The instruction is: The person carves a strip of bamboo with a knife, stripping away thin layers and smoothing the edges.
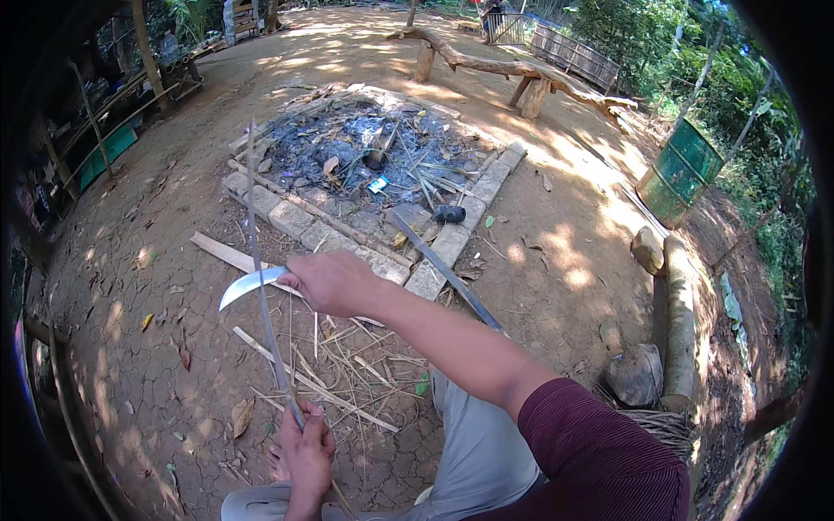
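My right hand (334,284) is closed round the handle of a knife with a short curved blade (241,290). The blade points left and crosses a long thin strip (271,334), which looks like split bamboo or cane. Whether its edge touches the strip I cannot tell. Low in the view, my left hand (307,450) grips the strip's lower end. From there the strip rises nearly upright, bowing slightly, in front of the fire pit. Thin shavings (360,382) and flat pale slats (228,253) lie on the ground below my hands.
Ahead is a fire pit edged with blocks (291,219), holding ash and charred bits. A long dark blade (452,278) leans against its near corner, beside a black lump (449,214). A rough log bench (486,62), a green drum (679,174) and a log (678,321) stand further off.
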A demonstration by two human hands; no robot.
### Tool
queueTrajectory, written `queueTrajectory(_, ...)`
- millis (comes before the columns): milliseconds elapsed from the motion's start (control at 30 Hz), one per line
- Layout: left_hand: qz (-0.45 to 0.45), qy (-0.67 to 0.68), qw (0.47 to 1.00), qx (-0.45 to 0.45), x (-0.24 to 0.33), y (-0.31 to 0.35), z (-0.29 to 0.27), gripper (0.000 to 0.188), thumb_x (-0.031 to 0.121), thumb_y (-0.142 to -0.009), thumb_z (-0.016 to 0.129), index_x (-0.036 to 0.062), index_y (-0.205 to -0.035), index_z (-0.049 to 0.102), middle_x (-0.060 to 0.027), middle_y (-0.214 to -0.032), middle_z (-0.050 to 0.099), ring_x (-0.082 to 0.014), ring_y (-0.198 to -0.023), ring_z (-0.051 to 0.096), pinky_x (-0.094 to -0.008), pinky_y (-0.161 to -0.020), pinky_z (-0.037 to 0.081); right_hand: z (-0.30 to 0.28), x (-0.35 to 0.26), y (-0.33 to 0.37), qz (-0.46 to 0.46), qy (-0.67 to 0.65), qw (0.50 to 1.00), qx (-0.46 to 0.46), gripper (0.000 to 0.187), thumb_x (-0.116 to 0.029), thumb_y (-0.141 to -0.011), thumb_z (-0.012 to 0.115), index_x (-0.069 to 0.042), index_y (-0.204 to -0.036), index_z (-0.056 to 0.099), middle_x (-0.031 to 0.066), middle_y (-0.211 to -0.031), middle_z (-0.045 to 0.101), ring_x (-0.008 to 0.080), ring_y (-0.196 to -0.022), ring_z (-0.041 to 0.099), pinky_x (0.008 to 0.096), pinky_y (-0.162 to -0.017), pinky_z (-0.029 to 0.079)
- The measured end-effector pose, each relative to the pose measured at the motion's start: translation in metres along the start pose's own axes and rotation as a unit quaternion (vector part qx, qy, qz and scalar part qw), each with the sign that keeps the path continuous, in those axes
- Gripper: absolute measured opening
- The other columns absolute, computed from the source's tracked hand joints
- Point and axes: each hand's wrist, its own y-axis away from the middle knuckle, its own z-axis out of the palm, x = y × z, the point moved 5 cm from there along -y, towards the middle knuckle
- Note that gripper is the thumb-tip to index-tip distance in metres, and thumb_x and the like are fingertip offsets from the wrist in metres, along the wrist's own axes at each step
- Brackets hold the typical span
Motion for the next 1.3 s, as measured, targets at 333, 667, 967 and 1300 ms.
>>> queueTrajectory(333, -0.044, -0.009, 0.995, -0.089, -0.018, 0.013, 0.023, 0.007, 0.009, -0.101, 0.056, 0.0072, -0.100, 0.049, 0.0032, -0.068, 0.045, -0.0049, -0.048, 0.039, -0.0235, -0.042, 0.030, -0.038, 0.078, -0.011, 0.169, 0.104, 0.979, 0.038, 0.046, -0.045, -0.106, 0.038, -0.005, -0.100, 0.060, 0.0201, -0.084, 0.070, 0.0421, -0.083, 0.068, 0.0553, -0.073, 0.051)
queueTrajectory(667, -0.036, -0.024, 0.992, -0.118, -0.012, 0.018, 0.038, 0.006, 0.009, -0.099, 0.055, 0.0070, -0.101, 0.050, 0.0029, -0.066, 0.044, -0.0058, -0.050, 0.040, -0.0243, -0.044, 0.030, -0.047, 0.090, -0.004, 0.188, 0.077, 0.974, 0.104, 0.047, -0.042, -0.106, 0.037, -0.004, -0.098, 0.063, 0.0247, -0.083, 0.069, 0.0446, -0.086, 0.067, 0.0577, -0.074, 0.050)
queueTrajectory(967, -0.056, -0.003, 0.994, -0.097, -0.020, 0.004, 0.024, 0.007, 0.007, -0.097, 0.058, 0.0076, -0.098, 0.050, 0.0037, -0.063, 0.046, -0.0055, -0.048, 0.042, -0.0246, -0.043, 0.032, 0.001, 0.098, -0.011, 0.233, -0.191, 0.951, 0.065, 0.060, -0.052, -0.108, 0.032, -0.002, -0.081, 0.052, 0.0080, -0.064, 0.050, 0.0225, -0.057, 0.051, 0.0406, -0.055, 0.041)
queueTrajectory(1300, -0.037, -0.046, 0.994, -0.092, -0.022, -0.002, 0.016, 0.006, 0.008, -0.097, 0.057, 0.0068, -0.099, 0.051, 0.0032, -0.063, 0.047, -0.0056, -0.047, 0.042, -0.0245, -0.043, 0.033, 0.000, 0.098, -0.006, 0.265, -0.289, 0.920, 0.017, 0.052, -0.052, -0.107, 0.034, -0.007, -0.085, 0.051, 0.0098, -0.062, 0.051, 0.0263, -0.048, 0.050, 0.0420, -0.045, 0.040)
